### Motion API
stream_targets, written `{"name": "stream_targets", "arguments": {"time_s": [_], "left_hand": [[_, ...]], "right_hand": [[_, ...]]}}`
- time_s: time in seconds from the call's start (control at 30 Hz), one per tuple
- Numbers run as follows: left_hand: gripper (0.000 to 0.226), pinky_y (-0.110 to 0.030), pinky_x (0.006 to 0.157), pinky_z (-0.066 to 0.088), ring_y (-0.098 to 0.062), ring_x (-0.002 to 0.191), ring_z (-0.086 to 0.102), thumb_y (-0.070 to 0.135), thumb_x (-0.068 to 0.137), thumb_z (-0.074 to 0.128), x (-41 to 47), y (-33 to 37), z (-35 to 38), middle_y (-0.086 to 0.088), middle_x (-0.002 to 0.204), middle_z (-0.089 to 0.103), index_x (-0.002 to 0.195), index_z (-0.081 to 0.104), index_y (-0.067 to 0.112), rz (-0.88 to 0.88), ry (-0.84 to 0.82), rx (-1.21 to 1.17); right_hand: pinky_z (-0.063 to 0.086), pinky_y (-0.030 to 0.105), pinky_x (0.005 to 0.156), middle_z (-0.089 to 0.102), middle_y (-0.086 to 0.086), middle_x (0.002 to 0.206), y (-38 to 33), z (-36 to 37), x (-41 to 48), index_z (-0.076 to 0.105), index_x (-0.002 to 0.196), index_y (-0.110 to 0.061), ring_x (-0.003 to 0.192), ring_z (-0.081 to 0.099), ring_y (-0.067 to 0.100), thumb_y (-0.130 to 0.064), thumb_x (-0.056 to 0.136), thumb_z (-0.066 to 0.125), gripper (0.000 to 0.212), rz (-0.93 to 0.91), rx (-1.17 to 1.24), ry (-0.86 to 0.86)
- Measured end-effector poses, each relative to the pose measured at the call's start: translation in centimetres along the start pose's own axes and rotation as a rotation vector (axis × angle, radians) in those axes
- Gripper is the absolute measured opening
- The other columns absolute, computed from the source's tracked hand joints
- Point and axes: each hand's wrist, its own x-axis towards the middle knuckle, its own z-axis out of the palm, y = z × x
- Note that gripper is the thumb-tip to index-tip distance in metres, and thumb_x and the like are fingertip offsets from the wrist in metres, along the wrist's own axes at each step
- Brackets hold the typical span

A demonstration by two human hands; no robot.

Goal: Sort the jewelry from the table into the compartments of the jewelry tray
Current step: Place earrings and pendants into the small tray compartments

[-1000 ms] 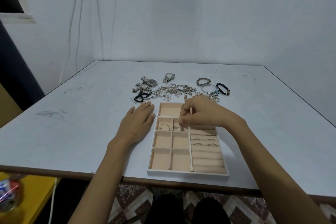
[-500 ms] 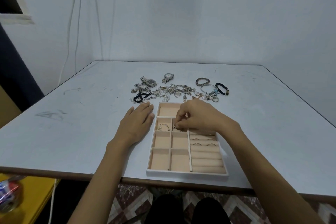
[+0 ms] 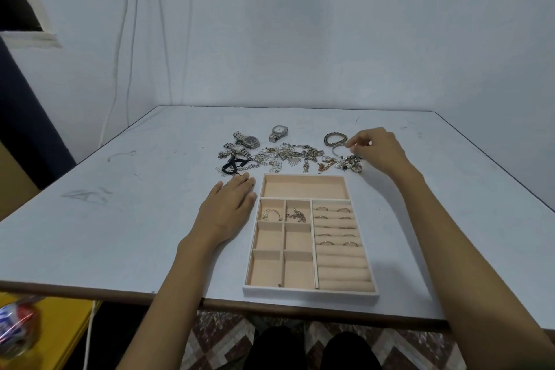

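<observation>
While the near edge cuts off the forearms, the scene reads so:
Bench (image 3: 120, 219): white top, scuffed at left; its right corner runs out of view.
Jewelry tray (image 3: 310, 294): at the near edge, long top compartment bare.
Left hand (image 3: 228, 210): flat and spread on the bench, touching the tray's left wall.
Right hand (image 3: 377, 150): beyond the tray at the pile's right end, fingertips pinched together; what they pinch, if anything, cannot be told.
Jewelry pile (image 3: 288, 156): tangled chains past the tray, single pieces hard to separate.
Watches (image 3: 249, 141): three, at the pile's far left.
Beaded bracelet (image 3: 335, 138): beside the right fingertips.
Small compartments: a pearl chain (image 3: 270, 215) and a gold chain (image 3: 296, 215) in the top two.
Rings (image 3: 333, 225): in the upper roll slots, too small to count surely.
</observation>
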Motion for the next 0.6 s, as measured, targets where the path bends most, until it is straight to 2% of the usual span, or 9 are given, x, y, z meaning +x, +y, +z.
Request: {"name": "stream_targets", "arguments": {"time_s": [0.1,0.23,0.37,0.47,0.6], "left_hand": [[0.046,-0.035,0.12,0.007,-0.006,0.145,0.016,0.031,0.103,0.028,0.1,-0.1,0.0,0.006,0.157,0.024,0.148,0.032,0.018,-0.003,0.0,-0.007],[0.046,-0.035,0.12,0.007,-0.006,0.145,0.016,0.031,0.103,0.028,0.1,-0.1,0.1,0.006,0.157,0.024,0.147,0.033,0.019,-0.003,0.001,-0.009],[0.046,-0.036,0.12,0.008,-0.007,0.145,0.017,0.031,0.103,0.028,0.1,0.0,0.1,0.006,0.157,0.024,0.147,0.033,0.018,0.002,0.001,0.003],[0.046,-0.035,0.12,0.007,-0.007,0.145,0.017,0.031,0.103,0.028,0.1,0.0,0.1,0.006,0.157,0.024,0.147,0.033,0.018,0.002,-0.004,0.008],[0.047,-0.035,0.12,0.007,-0.007,0.145,0.016,0.031,0.103,0.027,0.0,-0.1,0.1,0.006,0.157,0.024,0.148,0.033,0.018,0.007,-0.002,0.011]], "right_hand": [[0.036,0.025,0.06,0.067,-0.005,0.08,0.6,0.4,0.2,0.074,0.085,-0.023,0.075,0.056,0.011,-0.023,0.075,0.077,0.011,0.031,-0.095,-0.088],[0.036,0.023,0.058,0.065,-0.011,0.073,1.0,1.3,0.1,0.076,0.083,-0.024,0.074,0.058,0.01,-0.024,0.068,0.083,0.017,0.031,-0.156,-0.129],[0.037,0.026,0.065,0.07,-0.005,0.087,1.3,1.8,0.1,0.076,0.083,-0.023,0.084,0.059,0.015,-0.024,0.075,0.077,0.009,-0.009,-0.246,-0.061],[0.037,0.028,0.067,0.068,-0.004,0.09,1.6,2.1,0.0,0.073,0.084,-0.02,0.089,0.059,0.018,-0.027,0.082,0.07,0.008,-0.068,-0.286,-0.033],[0.037,0.027,0.064,0.065,-0.006,0.089,2.1,2.2,-0.2,0.068,0.083,-0.02,0.085,0.058,0.015,-0.021,0.088,0.062,0.008,-0.077,-0.199,-0.012]]}}
